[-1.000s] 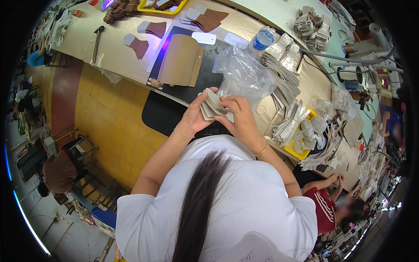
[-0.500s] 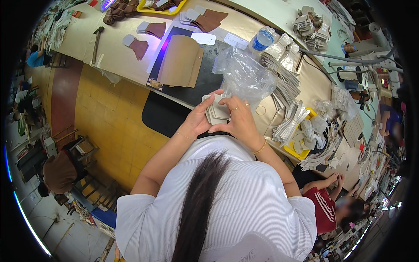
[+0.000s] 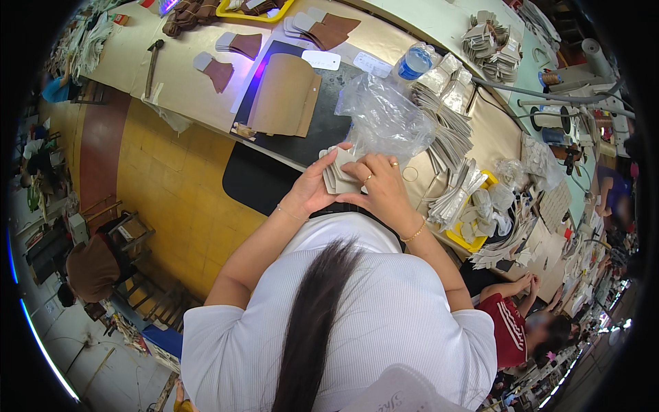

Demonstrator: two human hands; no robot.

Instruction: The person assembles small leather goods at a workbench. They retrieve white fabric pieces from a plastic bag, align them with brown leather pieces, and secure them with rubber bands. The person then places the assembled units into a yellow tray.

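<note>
Close to my body, at the table's near edge, a small stack of pale grey-beige flat cut pieces (image 3: 336, 177) is between my hands. My left hand (image 3: 309, 190) is closed around its left side, the thumb lying along the top. From the right, my right hand (image 3: 386, 191) pinches the stack, fingertips curled on the upper face and thumb at the lower edge. Beyond the hands lies a crumpled clear plastic bag (image 3: 384, 117). A curved brown sheet (image 3: 280, 96) rests on a black mat (image 3: 332, 96) to the left of the bag.
Bundles of pale strips (image 3: 445, 113), a water bottle (image 3: 412, 63) and a yellow basket (image 3: 473, 239) stand to the right. Brown-and-white pieces (image 3: 240, 44) and a hammer (image 3: 152, 69) lie at the far left. A co-worker in a red shirt (image 3: 504, 329) sits at lower right.
My right hand's fingers have slid from the stack's far right edge onto its upper face. The left hand keeps its hold, almost unmoved.
</note>
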